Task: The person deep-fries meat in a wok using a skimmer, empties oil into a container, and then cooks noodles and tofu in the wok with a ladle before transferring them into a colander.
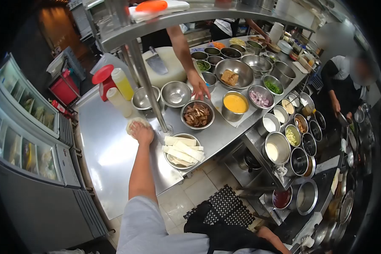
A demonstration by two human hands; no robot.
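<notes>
My left hand point(142, 131) reaches forward over the steel table and presses on a pale, crumpled cloth point(133, 123), its fingers bent over it. Part of my right hand point(264, 233) seems to show low at the right; its fingers cannot be made out. Close to my left hand stand a steel bowl of white slabs or strips point(184, 150) and a bowl of browned sliced pieces point(197, 115). A co-worker's hand point(199, 84) reaches down from across the table to the rim of the brown pieces' bowl.
A metal post point(146, 84) rises from the table point(101, 156). Squeeze bottles point(122, 82), two steel bowls and a cutting board with a cleaver point(156, 63) stand beyond. Several ingredient pots line the right. Glass-door fridges point(25, 148) flank the left; another person works at far right.
</notes>
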